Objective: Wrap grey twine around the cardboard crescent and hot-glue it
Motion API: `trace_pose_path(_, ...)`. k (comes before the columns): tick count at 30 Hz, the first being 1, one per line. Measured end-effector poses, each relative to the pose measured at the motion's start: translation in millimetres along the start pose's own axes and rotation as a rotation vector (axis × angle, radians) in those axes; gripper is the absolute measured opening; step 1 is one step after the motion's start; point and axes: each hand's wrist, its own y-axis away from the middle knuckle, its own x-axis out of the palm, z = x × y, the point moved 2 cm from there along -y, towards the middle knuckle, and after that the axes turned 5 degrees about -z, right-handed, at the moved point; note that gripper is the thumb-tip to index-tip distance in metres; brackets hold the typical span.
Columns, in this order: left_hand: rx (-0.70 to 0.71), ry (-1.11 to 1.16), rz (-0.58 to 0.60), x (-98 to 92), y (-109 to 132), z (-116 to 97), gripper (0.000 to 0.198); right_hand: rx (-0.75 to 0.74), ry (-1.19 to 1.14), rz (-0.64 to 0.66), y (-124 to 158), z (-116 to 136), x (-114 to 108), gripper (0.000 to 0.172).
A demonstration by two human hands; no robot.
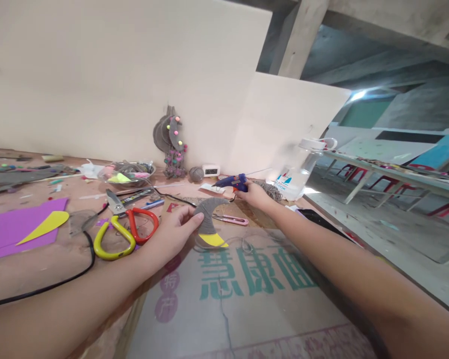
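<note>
My left hand (174, 230) pinches a crescent-shaped piece (208, 223) wrapped in grey yarn, its yellow foam tip resting on a flattened cardboard box (247, 299) with green print. Farther back, my right hand (255, 194) is closed around the grip of a blue hot glue gun (234, 183), whose nozzle points left over the table. The two hands are apart, the glue gun well behind the crescent.
Scissors with yellow and red handles (125, 230) lie left of my left hand, beside a black cable (60, 279). Purple foam sheet (18, 224) with a yellow cutout sits far left. A metal dish of scraps (129, 174), a finished crescent ornament (170, 139), a pink cutter (234, 220) and a plastic bottle (297, 177) stand behind.
</note>
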Motion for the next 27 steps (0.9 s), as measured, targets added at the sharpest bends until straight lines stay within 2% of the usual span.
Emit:
trace_pose_path(3,0.027,-0.050,-0.009,-1.2,1.1,-0.8,0.024,0.026,-0.047,-0.024,8.6,1.2,-14.3,0.025)
trace_pose_path(7,0.015,-0.090,-0.026,-2.9,2.8,-4.7,0.024,0.008,-0.140,-0.020,30.0,9.0,-34.9,0.031)
trace_pose_path(10,0.002,-0.071,-0.028,-3.2,2.8,-6.3,0.025,-0.023,-0.290,-0.002,55.1,21.3,-46.5,0.032)
trace_pose_path(13,0.012,-0.070,-0.026,-3.0,2.4,-6.7,0.023,-0.041,-0.379,-0.025,86.9,36.8,-54.3,0.026)
trace_pose_path(16,0.006,-0.080,-0.017,-2.5,2.9,-8.6,0.020,-0.115,-0.416,0.044,117.7,50.1,-54.6,0.024)
trace_pose_path(19,-0.016,-0.083,0.003,-1.9,4.3,-11.8,0.017,-0.147,-0.402,0.088,138.1,52.1,-49.7,0.022)
trace_pose_path(27,-0.019,-0.142,0.007,-1.3,6.5,-15.9,0.013,-0.109,-0.369,0.220,146.1,38.8,-35.5,0.023)
